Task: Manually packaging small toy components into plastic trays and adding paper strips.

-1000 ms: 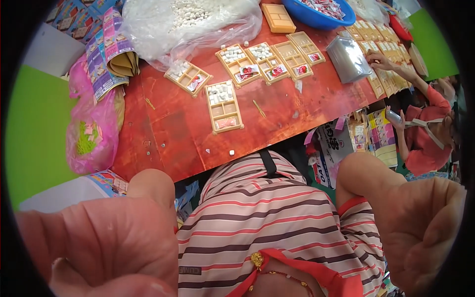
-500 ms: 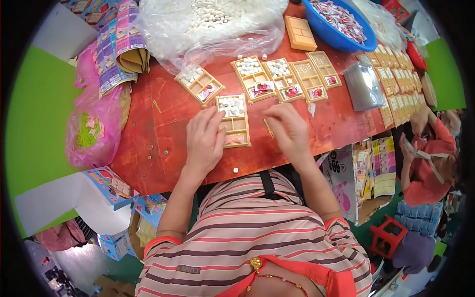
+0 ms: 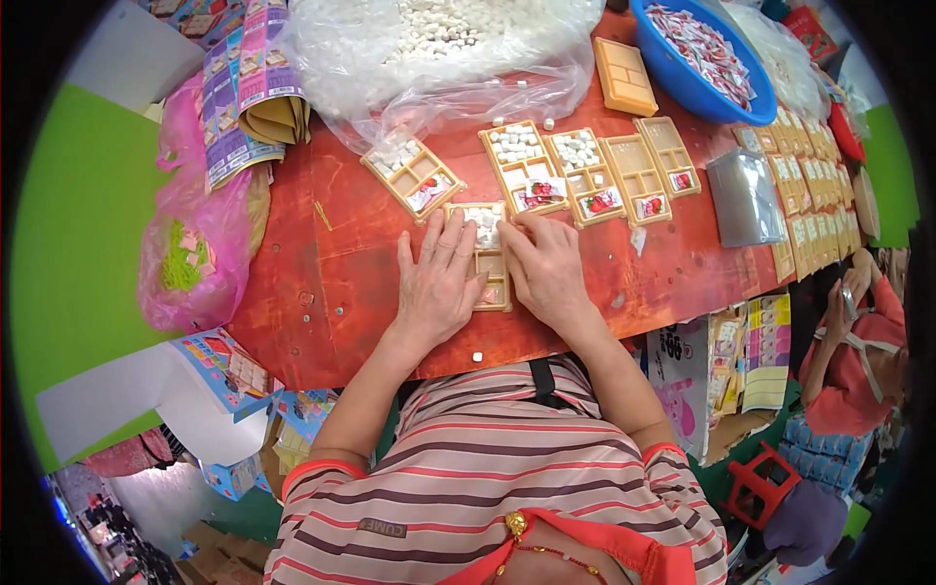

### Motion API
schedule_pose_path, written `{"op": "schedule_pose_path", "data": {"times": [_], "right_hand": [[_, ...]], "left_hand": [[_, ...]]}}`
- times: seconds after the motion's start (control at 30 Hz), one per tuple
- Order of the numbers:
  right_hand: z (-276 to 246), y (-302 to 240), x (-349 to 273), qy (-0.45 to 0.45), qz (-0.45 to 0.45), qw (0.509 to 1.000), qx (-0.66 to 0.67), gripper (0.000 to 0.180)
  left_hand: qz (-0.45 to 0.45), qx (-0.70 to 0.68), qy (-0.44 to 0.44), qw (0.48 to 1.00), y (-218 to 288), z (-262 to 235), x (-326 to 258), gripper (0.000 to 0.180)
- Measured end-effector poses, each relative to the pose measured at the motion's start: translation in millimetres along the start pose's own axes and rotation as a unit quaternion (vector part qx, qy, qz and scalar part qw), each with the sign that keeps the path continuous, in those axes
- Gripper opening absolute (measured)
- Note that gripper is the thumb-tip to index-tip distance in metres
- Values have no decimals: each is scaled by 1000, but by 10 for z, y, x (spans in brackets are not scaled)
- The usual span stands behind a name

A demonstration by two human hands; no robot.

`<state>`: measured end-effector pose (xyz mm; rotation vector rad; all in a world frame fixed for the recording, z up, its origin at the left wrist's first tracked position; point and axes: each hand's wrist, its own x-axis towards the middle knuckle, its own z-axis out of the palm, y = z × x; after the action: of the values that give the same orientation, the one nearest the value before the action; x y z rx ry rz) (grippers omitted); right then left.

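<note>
Small print runs across the rolled purple-and-blue sheets (image 3: 222, 117) at upper left, too fine to make out; a dark patch (image 3: 382, 527) on the striped shirt (image 3: 487, 468) bears lettering, and sachets (image 3: 598, 201) in a neighbouring tray show a red strawberry-like picture. On the scuffed red tabletop (image 3: 361, 244), nearest the person, lies the tan, compartmented plastic tray (image 3: 490, 261), set between both hands. The left hand (image 3: 436, 285) lies along its left side, fingers extended and slightly spread, apparently gripping nothing; it covers part of the tray. The right hand (image 3: 548, 270) bends its fingers at the right edge, and whether they pinch anything is hidden. Blocky white cubes (image 3: 482, 224) fill the far compartment, while a pink packet (image 3: 487, 294) in the near one is partly covered. Beyond, a crinkled clear bag (image 3: 361, 88) of white pieces is cut off by the upper edge.
</note>
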<state>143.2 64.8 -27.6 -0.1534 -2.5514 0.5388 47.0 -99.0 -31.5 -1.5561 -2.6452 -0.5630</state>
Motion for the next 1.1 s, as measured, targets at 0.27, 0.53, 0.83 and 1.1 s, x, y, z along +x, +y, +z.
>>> {"op": "schedule_pose_path", "data": {"times": [0.27, 0.53, 0.83, 1.1], "right_hand": [[23, -127, 198, -85, -35, 996, -10, 66], [199, -204, 193, -208, -82, 974, -37, 84], [201, -236, 196, -219, -75, 972, -42, 84], [3, -148, 52, -265, -117, 955, -61, 81]], "left_hand": [[-60, 4, 11, 998, -113, -83, 47, 65], [-103, -5, 53, 993, -364, -125, 38, 59], [-93, 68, 49, 992, -590, -101, 173, 49], [-64, 15, 56, 996, -570, -335, -176, 35]]}}
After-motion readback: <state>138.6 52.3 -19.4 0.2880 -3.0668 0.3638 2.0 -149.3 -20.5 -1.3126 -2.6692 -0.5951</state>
